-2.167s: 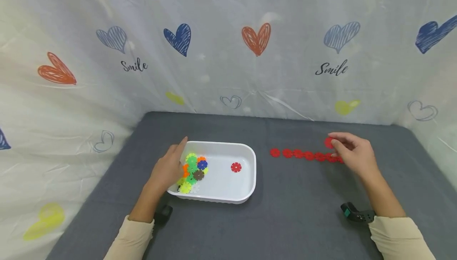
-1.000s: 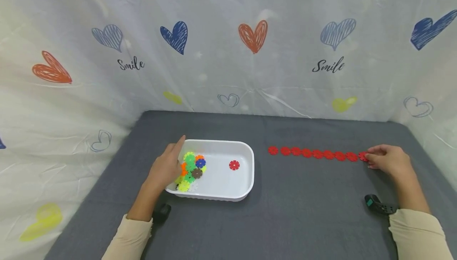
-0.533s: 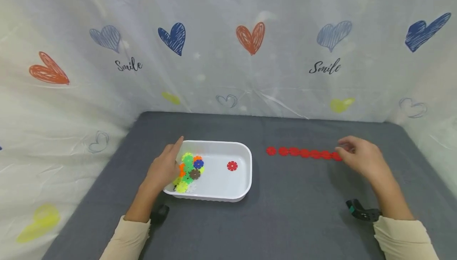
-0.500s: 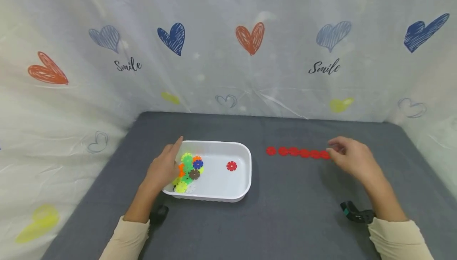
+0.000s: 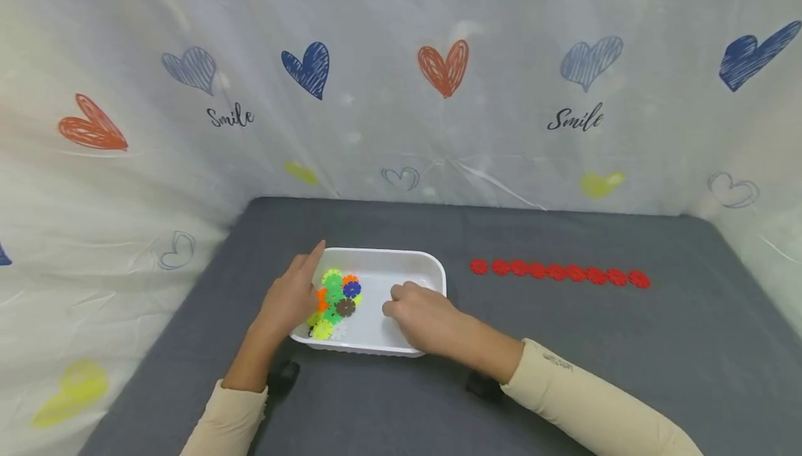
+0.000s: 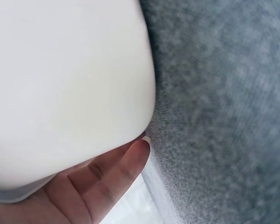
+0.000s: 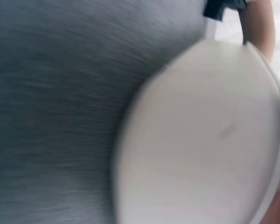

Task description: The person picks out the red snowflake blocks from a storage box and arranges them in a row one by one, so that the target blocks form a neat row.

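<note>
My left hand (image 5: 288, 296) holds the left end of a white plastic tray (image 5: 376, 253), index finger stretched along the far corner. Its fingers (image 6: 116, 179) lie against the tray's outer wall in the left wrist view. Over the tray's right half, my right hand (image 5: 429, 320) reaches in with curled fingers. Whether a disc is between its fingertips is hidden. At the tray's left lie notched plastic building discs in green, yellow, orange, brown (image 5: 346, 308), blue (image 5: 352, 289) and white. A row of several red notched discs (image 5: 557, 272) runs across the cloth on the right.
Dark grey cloth (image 5: 564, 372) covers the table. Behind and at the left hangs a pale curtain (image 5: 376, 10) printed with hearts. The right wrist view is blurred and shows mostly the tray's outer wall (image 7: 196, 140). Each wrist wears a dark strapped device.
My right hand set a red disc at the row's right end, let go and swept left into the tray. The lone red disc there is now out of sight. The left hand stayed put.
</note>
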The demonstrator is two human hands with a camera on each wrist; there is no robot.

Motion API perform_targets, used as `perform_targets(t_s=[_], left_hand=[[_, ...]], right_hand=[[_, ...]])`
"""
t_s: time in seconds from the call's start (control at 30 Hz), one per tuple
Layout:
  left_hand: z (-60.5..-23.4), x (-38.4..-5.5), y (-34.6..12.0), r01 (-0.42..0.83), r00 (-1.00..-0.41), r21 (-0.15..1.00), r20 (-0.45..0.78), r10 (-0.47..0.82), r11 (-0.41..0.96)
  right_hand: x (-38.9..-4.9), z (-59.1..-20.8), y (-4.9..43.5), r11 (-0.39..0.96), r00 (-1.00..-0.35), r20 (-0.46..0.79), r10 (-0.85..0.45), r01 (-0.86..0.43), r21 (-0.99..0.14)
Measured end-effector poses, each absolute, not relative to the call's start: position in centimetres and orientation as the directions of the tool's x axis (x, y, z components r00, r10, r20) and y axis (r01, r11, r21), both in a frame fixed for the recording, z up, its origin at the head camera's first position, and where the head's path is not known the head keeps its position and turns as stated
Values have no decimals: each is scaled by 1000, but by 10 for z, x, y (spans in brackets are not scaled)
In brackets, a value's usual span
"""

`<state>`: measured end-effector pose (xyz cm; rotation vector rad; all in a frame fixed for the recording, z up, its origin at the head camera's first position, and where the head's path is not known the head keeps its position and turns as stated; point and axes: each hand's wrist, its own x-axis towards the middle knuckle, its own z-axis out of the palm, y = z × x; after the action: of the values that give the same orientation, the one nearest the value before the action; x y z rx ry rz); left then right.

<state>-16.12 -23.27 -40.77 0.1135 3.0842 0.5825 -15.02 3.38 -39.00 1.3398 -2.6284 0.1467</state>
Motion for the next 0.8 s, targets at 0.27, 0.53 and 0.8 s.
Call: perform_targets(t_s=[0.27,0.53,0.8], left_hand=[[-407,-162,-229,93,-996,355,33,87,930],[-406,-164,-232,76,-997,364,18,75,928],[-407,-160,-231,95,-995,339,43,85,936]], right_hand=[[-174,-395,20,713,-709,-115,-695,-701,13],[-184,-386,23,702,-650,-265,-712,-671,-239],[-180,-387,36,558,-676,53,-735,-648,-518]])
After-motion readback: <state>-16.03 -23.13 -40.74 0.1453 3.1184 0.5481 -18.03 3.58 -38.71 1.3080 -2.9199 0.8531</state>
